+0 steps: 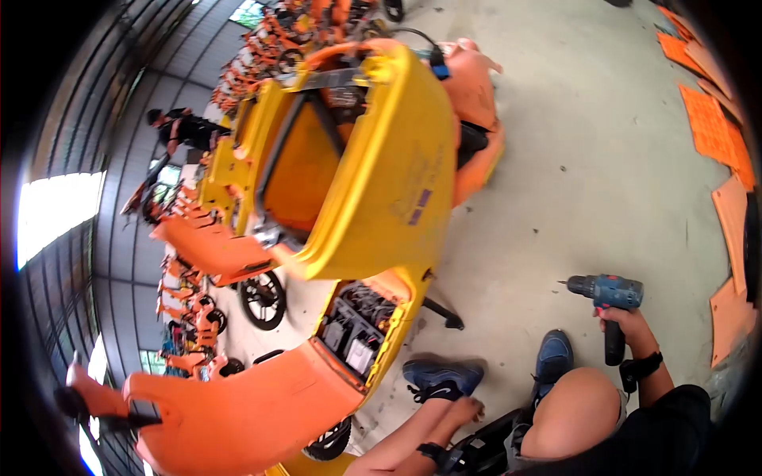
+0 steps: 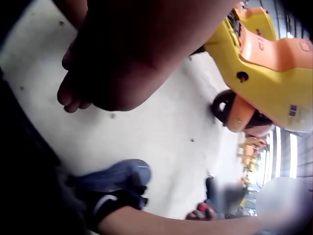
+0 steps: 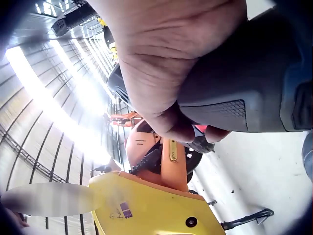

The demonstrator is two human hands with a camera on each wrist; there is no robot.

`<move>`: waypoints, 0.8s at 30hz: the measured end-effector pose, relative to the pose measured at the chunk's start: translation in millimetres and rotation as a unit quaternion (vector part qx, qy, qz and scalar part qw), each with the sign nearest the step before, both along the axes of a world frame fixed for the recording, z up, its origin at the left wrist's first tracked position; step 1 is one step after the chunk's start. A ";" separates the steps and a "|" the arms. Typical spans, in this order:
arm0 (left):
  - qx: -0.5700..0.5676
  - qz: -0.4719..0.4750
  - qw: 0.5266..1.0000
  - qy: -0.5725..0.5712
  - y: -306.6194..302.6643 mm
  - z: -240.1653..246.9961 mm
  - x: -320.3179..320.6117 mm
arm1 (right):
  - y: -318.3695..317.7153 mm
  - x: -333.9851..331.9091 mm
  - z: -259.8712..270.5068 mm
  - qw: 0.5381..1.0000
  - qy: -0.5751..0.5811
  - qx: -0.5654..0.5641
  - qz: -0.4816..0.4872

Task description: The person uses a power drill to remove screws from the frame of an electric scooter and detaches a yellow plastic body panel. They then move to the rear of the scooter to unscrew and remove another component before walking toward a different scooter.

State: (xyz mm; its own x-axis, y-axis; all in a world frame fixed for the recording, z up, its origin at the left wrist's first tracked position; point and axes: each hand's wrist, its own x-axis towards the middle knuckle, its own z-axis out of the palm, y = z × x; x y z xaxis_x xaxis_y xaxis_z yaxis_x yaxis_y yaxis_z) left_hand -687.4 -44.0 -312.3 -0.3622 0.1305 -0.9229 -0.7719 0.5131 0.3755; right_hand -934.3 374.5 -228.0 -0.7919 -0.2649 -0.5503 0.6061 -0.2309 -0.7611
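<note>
My right hand grips a blue and black cordless drill by its handle, with a bit in the chuck, out over the floor to the right. The right wrist view shows the fingers and thumb wrapped about the drill handle. My left hand hangs loosely by my knee, its fingers relaxed and holding nothing; in the left wrist view it is dark against the floor. In front of me is a yellow and orange scooter. Its lower body has an uncovered compartment with black and grey parts.
A kickstand juts from the scooter towards my feet. Orange panels lie along the right edge of the floor. Rows of orange scooters stand behind, and another person in dark clothes is at the far left.
</note>
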 end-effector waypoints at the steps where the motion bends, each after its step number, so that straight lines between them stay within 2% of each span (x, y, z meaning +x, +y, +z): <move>1: 0.009 -0.069 0.996 -0.048 -0.7 -13.7 27.3 | -1.0 0.2 8.2 1.000 0.010 0.010 -0.008; 2: 0.029 -0.103 0.992 -0.066 6.0 -15.5 43.9 | -3.3 -0.8 17.4 0.999 0.025 0.020 -0.019; 5: 0.023 -0.110 0.994 -0.010 5.6 -22.0 49.9 | -9.2 -7.6 55.7 0.995 0.091 -0.006 -0.033; 10: -0.091 -0.080 0.974 0.193 -21.5 -7.1 29.3 | -28.7 -9.8 132.2 0.974 0.213 -0.038 -0.073; 12: -0.158 -0.086 0.939 0.294 -36.7 22.0 15.7 | -31.7 -5.4 180.3 0.954 0.254 -0.125 -0.099; 13: -0.194 -0.088 0.915 0.341 -46.6 42.7 4.6 | -39.0 4.2 216.2 0.943 0.265 -0.155 -0.132; 14: -0.220 -0.093 0.896 0.375 -55.7 63.7 -5.4 | -35.5 4.3 230.3 0.937 0.266 -0.203 -0.104; 15: -0.196 -0.107 0.908 0.356 -73.6 83.8 -30.1 | -39.4 12.0 251.4 0.921 0.283 -0.248 -0.097; 16: -0.249 -0.094 0.879 0.396 -73.7 126.2 -43.0 | -50.4 22.9 273.3 0.904 0.300 -0.292 -0.089; 17: -0.239 -0.034 0.869 0.433 -70.3 170.9 -51.9 | -58.3 31.3 291.2 0.892 0.304 -0.331 -0.057; 18: -0.237 -0.033 0.859 0.453 -71.2 213.4 -61.7 | -66.3 40.1 308.9 0.878 0.306 -0.367 -0.023; 19: -0.261 -0.036 0.842 0.471 -54.1 281.8 -64.8 | -78.1 50.9 324.4 0.861 0.313 -0.402 -0.001; 21: -0.259 0.011 0.731 0.631 -40.2 365.8 -60.7 | -96.7 65.4 346.0 0.837 0.284 -0.465 0.057; 22: -0.316 -0.024 0.615 0.722 -45.9 389.2 -59.3 | -106.5 71.5 358.5 0.823 0.270 -0.492 0.087; 23: -0.333 -0.030 0.546 0.768 -44.3 425.7 -52.4 | -116.2 74.8 367.2 0.812 0.260 -0.510 0.116; 24: -0.387 -0.066 0.383 0.836 -38.1 469.0 -41.9 | -127.1 80.4 380.8 0.806 0.242 -0.523 0.138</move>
